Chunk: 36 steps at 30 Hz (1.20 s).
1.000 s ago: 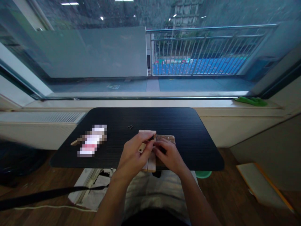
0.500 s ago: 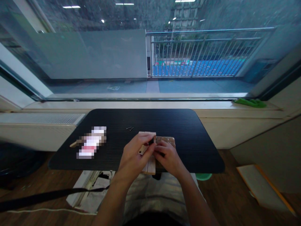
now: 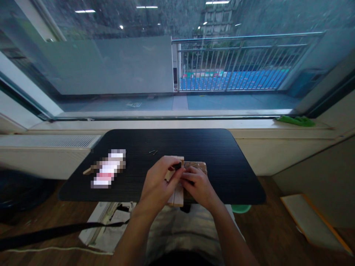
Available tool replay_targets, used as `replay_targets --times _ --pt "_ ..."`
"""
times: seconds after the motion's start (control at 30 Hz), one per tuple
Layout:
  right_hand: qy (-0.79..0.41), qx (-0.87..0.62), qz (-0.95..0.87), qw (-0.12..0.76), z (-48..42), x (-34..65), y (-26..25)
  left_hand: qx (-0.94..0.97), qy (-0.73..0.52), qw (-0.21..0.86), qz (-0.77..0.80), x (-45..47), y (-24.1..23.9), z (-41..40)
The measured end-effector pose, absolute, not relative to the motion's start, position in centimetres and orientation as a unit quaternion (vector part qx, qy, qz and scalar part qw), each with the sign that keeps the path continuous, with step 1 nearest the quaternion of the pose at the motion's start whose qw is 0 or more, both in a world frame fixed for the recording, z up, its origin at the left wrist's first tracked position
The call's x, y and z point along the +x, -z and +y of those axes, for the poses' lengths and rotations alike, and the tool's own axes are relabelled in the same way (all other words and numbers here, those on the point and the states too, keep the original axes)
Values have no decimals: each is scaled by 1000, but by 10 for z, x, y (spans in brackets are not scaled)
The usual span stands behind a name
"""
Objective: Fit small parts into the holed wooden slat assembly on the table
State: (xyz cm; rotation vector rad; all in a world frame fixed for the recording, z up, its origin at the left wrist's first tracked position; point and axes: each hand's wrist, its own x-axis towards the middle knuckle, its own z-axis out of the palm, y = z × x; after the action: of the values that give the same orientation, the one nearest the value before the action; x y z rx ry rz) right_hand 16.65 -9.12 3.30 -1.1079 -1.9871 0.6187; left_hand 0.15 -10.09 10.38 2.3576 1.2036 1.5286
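My left hand (image 3: pixel 159 181) lies over a pale wooden board (image 3: pixel 178 197) with a lengthwise seam. Its thumb and fingers are closed around a small dark piece (image 3: pixel 177 166), too covered to name. Close against its thumb tip, my right hand (image 3: pixel 198 184) has its fingers bent together in a pinch; what they hold, if anything, is hidden. Beside the board on the right, partly under my right hand, is a brown block (image 3: pixel 200 165) with a patterned surface. Two thin screws or nails (image 3: pixel 153 152) lie on the table beyond my left hand.
The black table (image 3: pixel 230 162) stands against the window sill (image 3: pixel 194 123). To the left lie a blurred-out pale item (image 3: pixel 108 168) and a wooden stick (image 3: pixel 87 171). A green cloth (image 3: pixel 295 120) rests on the sill, and a green basin (image 3: pixel 241 208) shows below the table.
Both hands stay almost in the same place, with only slight finger movement around the small dark piece. The view has shifted a little.
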Motion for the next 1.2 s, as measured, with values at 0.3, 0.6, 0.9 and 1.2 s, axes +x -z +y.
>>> replay_targets --times 0.3,0.6,0.9,1.2 --pt "-244 -434 -778 382 -91 166 -33 770 -498 59 395 -1 -103 -100" --pt "-240 -436 -782 376 -90 166 -35 773 -509 61 373 -1 -103 -98" --pt "-238 -439 -782 373 -89 165 -37 770 -523 43 362 -1 -102 -96" --pt "-348 -441 -689 459 -89 169 -39 771 -519 52 365 -1 -104 -97"
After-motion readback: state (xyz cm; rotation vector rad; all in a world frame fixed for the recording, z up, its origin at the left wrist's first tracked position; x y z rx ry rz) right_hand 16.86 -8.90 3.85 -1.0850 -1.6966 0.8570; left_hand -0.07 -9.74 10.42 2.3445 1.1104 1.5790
